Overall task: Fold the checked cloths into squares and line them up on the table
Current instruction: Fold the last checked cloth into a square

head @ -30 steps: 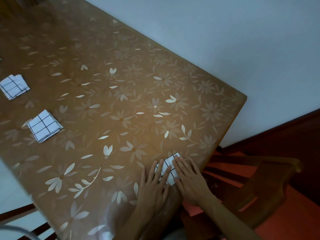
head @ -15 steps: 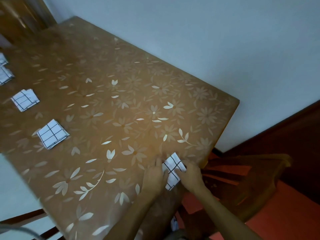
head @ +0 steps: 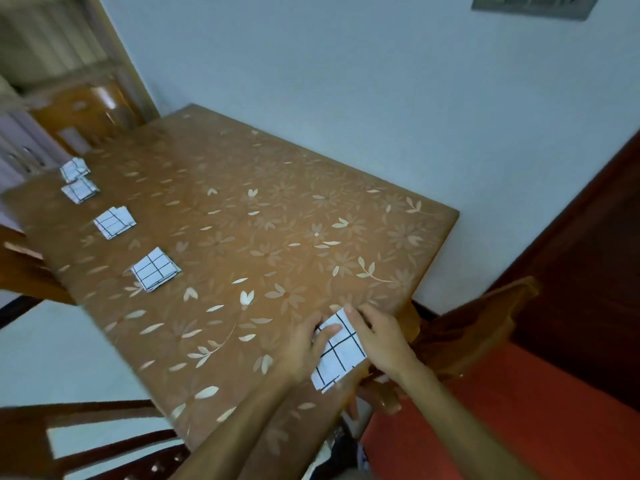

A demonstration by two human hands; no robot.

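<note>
Right now the desk (head: 277, 209), brown with a pale flower and leaf pattern, carries five checked cloths. Four of them lie folded into small squares in a line along its left edge. The farthest folded cloth (head: 74, 169) and the second folded cloth (head: 80, 189) sit just beside each other, looking as if they touch. The third folded cloth (head: 113, 222) and the nearest folded cloth (head: 155, 269) lie further along the line towards me, each apart from the next.

The fifth, the checked cloth (head: 341, 358) I am working on, lies at the near right corner of the desk. It is white with thin black lines that cross in a grid. It is folded to a rough square turned corner-on to me, and its near corner reaches the desk edge.

My left hand (head: 304, 344) grips its left edge, one of the fingers (head: 328, 329) laid flat across the top. My right hand (head: 381, 341) holds the right edge with curled fingers, the fingertip (head: 349, 310) of one pressing the far corner. Whether any fingers reach under the cloth, I cannot tell.

A wooden chair (head: 485, 323) stands just past the desk corner on my right. The pale wall (head: 346, 81) runs behind the desk.
</note>
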